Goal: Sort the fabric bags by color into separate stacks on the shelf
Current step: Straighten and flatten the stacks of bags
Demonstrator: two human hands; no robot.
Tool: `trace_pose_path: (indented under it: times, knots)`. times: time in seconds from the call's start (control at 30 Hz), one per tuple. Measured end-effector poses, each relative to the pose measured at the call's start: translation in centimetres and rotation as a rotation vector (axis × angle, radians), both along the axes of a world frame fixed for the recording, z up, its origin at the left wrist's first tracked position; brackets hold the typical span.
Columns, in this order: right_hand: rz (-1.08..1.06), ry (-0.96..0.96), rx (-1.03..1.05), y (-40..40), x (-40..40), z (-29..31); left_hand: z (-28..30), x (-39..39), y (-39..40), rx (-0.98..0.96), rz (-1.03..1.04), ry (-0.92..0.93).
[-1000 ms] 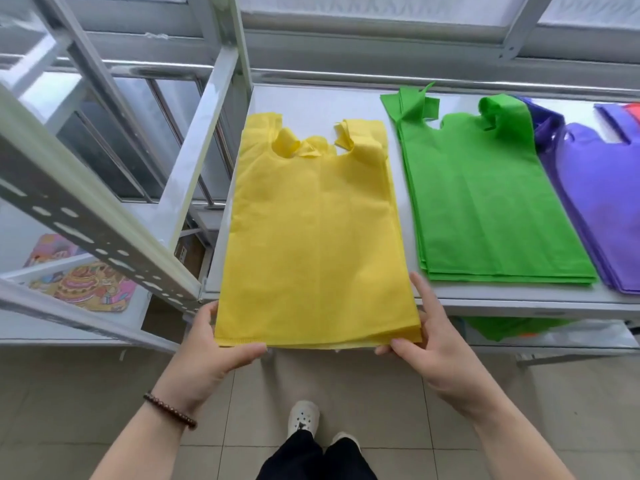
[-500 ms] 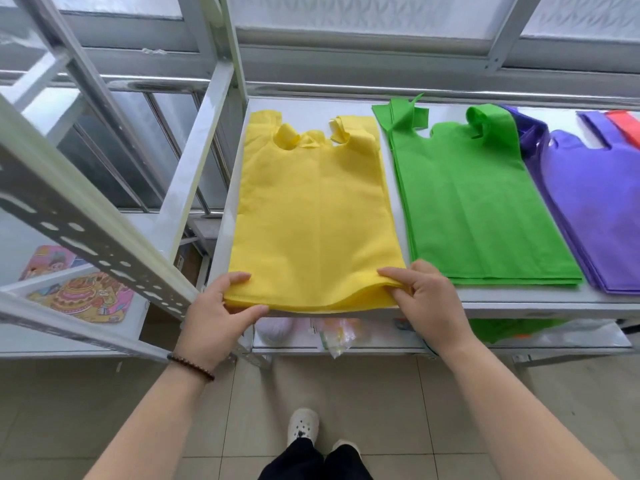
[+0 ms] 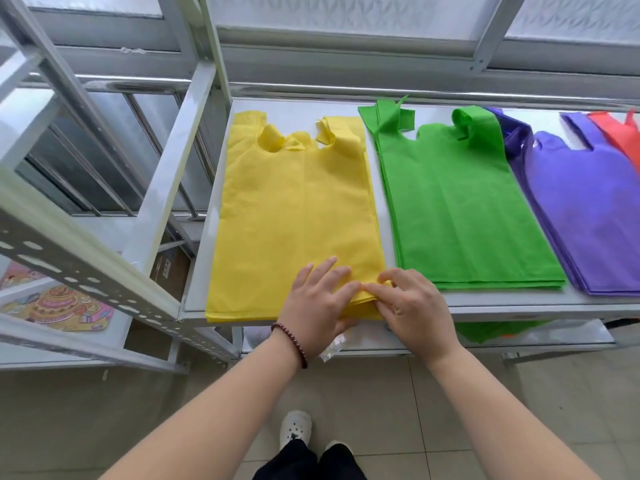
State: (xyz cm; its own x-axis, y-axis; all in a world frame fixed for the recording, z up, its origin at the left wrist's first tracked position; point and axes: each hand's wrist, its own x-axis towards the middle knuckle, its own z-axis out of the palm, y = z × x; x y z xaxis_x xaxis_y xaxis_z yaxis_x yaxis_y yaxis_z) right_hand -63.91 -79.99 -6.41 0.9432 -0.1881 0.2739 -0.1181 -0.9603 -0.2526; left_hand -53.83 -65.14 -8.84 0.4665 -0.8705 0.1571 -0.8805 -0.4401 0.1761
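Observation:
A stack of yellow fabric bags [image 3: 294, 220] lies at the left end of the white shelf [image 3: 519, 306], handles toward the window. To its right lie a green stack [image 3: 467, 220], a purple stack [image 3: 588, 220] and, at the far right edge, a red bag [image 3: 616, 133]. My left hand [image 3: 318, 306] rests flat on the yellow stack near its front right corner, fingers straight. My right hand [image 3: 412, 306] pinches that corner between bent fingers and thumb.
A grey metal rack frame [image 3: 86, 271] juts out on the left, with a cartoon mat [image 3: 59, 310] on its shelf. A green bag [image 3: 485, 332] and crumpled clear plastic [image 3: 332, 348] sit on the lower shelf. Tiled floor and my shoes are below.
The yellow stack has been pushed fully onto the shelf. My left hand moved from its left front corner to the right, beside my right hand at the right front corner.

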Motion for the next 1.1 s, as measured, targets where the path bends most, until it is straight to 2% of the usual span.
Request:
trace_pose_path:
  times: [0.1, 0.23, 0.3, 0.4, 0.5, 0.57, 0.63, 0.7, 0.77, 0.8, 0.87, 0.97, 1.03, 1.1]
  knots:
    - [0.015, -0.011, -0.058, 0.3, -0.8, 0.0, -0.3, 0.3, 0.3, -0.085, -0.015, 0.042]
    - [-0.014, 0.073, -0.041, 0.9, -1.9, -0.8, -0.8, 0.4, 0.6, -0.068, -0.03, 0.035]
    - [-0.018, 0.12, -0.026, 0.8, -2.3, -1.1, -1.0, 0.5, 0.5, -0.041, -0.038, 0.012]
    - [-0.011, 0.11, -0.006, 0.6, -2.7, -1.1, -0.6, 0.4, 0.6, 0.112, -0.044, 0.003]
    - [0.016, 0.118, -0.009, 0.7, -2.6, -0.9, -0.6, 0.4, 1.9, 0.262, 0.108, 0.024]
    - [0.021, 0.188, -0.011, 0.9, -2.5, -0.6, -0.1, 0.6, 3.8, 0.255, 0.34, 0.062]
    - [-0.071, 0.22, 0.131, 1.6, -2.4, -0.1, 0.9, 1.6, 5.8, 0.202, 0.652, 0.242]
    - [-0.269, 0.22, 0.513, 2.6, -1.7, 1.0, 1.8, 3.2, 7.9, -0.009, 0.884, 0.468]
    - [-0.479, 0.204, 0.864, 3.3, -0.2, 2.2, 3.2, 4.6, 9.0, -0.239, 0.987, 0.657]
    - [-0.559, 0.212, 0.995, 3.3, 0.8, 2.8, 3.8, 5.0, 8.9, -0.271, 1.016, 0.739]
    - [-0.655, 0.269, 1.192, 3.1, 2.7, 3.6, 4.9, 5.5, 8.1, -0.177, 1.056, 0.828]
    - [-0.669, 0.348, 1.271, 2.8, 4.7, 4.4, 5.7, 6.2, 7.2, -0.089, 1.086, 0.887]
    - [-0.652, 0.384, 1.232, 3.0, 5.0, 4.4, 6.0, 6.6, 7.1, -0.147, 1.079, 1.029]
    - [-0.6, 0.391, 1.097, 3.2, 4.8, 4.1, 6.5, 6.4, 7.0, -0.094, 1.041, 1.067]
